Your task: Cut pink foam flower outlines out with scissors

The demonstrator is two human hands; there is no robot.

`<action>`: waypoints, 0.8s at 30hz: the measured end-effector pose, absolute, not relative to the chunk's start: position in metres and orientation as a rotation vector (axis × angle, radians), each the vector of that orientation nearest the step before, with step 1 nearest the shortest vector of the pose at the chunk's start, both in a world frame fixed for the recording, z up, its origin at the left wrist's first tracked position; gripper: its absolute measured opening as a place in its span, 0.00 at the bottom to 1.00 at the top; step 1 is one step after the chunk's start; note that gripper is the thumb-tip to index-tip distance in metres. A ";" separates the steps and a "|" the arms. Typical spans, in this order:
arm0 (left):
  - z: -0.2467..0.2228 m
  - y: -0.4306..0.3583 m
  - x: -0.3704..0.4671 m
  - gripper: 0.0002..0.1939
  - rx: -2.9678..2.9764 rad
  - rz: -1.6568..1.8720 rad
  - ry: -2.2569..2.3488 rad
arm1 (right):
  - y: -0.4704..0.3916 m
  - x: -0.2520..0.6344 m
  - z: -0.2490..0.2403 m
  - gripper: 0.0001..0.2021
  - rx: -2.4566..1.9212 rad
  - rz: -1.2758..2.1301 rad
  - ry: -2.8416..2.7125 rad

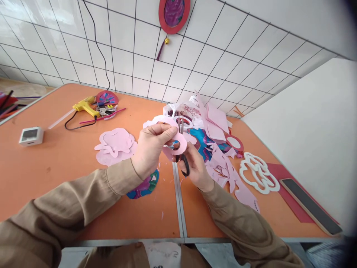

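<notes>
My left hand [152, 147] pinches a curved pink paper cutout [182, 143] between thumb and fingers, holding it above the table. My right hand [197, 165] grips a pair of scissors [186, 165] by the black handles. The blades point up and away, beside the cutout's inner edge; whether they touch the paper I cannot tell. Left of the hands lies a stack of pink cloud-shaped paper pieces [115, 145]. Below my left wrist sits a round blue and purple patterned piece [145, 188], partly covered by the arm.
A yellow glue gun [86, 107] and a small white box [31, 136] lie on the left. Pink scraps [223, 163], folded pink sheets [214, 123], a white cloud-shaped frame [258, 173] and a dark flat bar [309, 204] fill the right. A tiled wall [145, 48] rises behind.
</notes>
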State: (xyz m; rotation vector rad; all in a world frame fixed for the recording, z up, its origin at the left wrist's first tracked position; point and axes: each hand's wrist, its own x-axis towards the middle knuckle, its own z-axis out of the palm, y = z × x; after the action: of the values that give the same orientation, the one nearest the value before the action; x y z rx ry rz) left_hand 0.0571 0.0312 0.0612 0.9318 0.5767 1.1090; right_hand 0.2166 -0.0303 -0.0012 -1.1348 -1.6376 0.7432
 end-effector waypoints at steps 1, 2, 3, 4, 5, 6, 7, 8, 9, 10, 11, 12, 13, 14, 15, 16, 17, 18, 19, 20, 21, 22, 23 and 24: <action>0.060 0.032 0.058 0.11 0.948 1.129 0.586 | -0.031 0.216 -0.001 0.22 -1.126 0.751 -1.642; 0.059 0.034 0.058 0.12 0.963 1.145 0.591 | -0.032 0.215 0.000 0.21 -1.112 0.756 -1.649; 0.057 0.035 0.058 0.12 0.974 1.156 0.591 | -0.032 0.214 0.000 0.21 -1.096 0.757 -1.657; 0.056 0.036 0.059 0.13 0.983 1.163 0.588 | -0.033 0.214 0.001 0.21 -1.082 0.756 -1.666; 0.055 0.037 0.059 0.13 0.991 1.168 0.586 | -0.033 0.213 0.002 0.21 -1.073 0.754 -1.671; 0.055 0.038 0.059 0.13 0.996 1.171 0.582 | -0.033 0.213 0.002 0.21 -1.071 0.752 -1.673; 0.055 0.038 0.059 0.14 0.998 1.171 0.580 | -0.033 0.213 0.003 0.21 -1.075 0.751 -1.671; 0.054 0.038 0.059 0.14 1.001 1.169 0.581 | -0.034 0.212 0.004 0.21 -1.082 0.752 -1.666; 0.054 0.038 0.059 0.14 1.005 1.165 0.586 | -0.034 0.212 0.004 0.22 -1.089 0.754 -1.657; 0.054 0.037 0.060 0.14 1.011 1.163 0.591 | -0.034 0.212 0.005 0.22 -1.096 0.758 -1.646; 0.054 0.037 0.060 0.15 1.018 1.164 0.596 | -0.034 0.212 0.005 0.23 -1.102 0.765 -1.633; 0.054 0.037 0.060 0.15 1.026 1.168 0.599 | -0.034 0.212 0.005 0.23 -1.108 0.772 -1.620; 0.054 0.037 0.061 0.15 1.033 1.174 0.601 | -0.034 0.212 0.005 0.23 -1.113 0.780 -1.608; 0.053 0.037 0.061 0.15 1.037 1.184 0.603 | -0.034 0.212 0.004 0.24 -1.119 0.789 -1.596; 0.053 0.038 0.062 0.15 1.038 1.193 0.606 | -0.034 0.212 0.004 0.24 -1.125 0.799 -1.586; 0.052 0.038 0.062 0.14 1.037 1.202 0.614 | -0.033 0.212 0.003 0.24 -1.126 0.807 -1.578; 0.052 0.038 0.063 0.14 1.037 1.206 0.623 | -0.033 0.212 0.002 0.24 -1.124 0.813 -1.573; 0.051 0.039 0.063 0.13 1.037 1.209 0.632 | -0.033 0.212 0.002 0.24 -1.122 0.816 -1.570; 0.051 0.039 0.064 0.13 1.037 1.211 0.641 | -0.032 0.212 0.001 0.24 -1.122 0.815 -1.569; 0.051 0.039 0.064 0.13 1.037 1.210 0.647 | -0.032 0.212 0.001 0.24 -1.124 0.811 -1.569; 0.051 0.039 0.064 0.13 1.034 1.206 0.649 | -0.032 0.212 0.000 0.24 -1.128 0.805 -1.570; 0.051 0.039 0.064 0.13 1.026 1.201 0.646 | -0.031 0.212 0.000 0.24 -1.134 0.798 -1.569; 0.050 0.038 0.064 0.13 1.014 1.196 0.641 | -0.031 0.211 0.000 0.23 -1.141 0.792 -1.567; 0.050 0.038 0.064 0.13 1.001 1.190 0.636 | -0.031 0.211 0.000 0.22 -1.145 0.787 -1.567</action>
State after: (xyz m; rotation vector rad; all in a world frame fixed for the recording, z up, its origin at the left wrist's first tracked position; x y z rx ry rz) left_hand 0.0641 0.0381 0.0503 1.0013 0.6361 1.1897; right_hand 0.2110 -0.0314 0.0004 -1.1451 -1.5666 0.7867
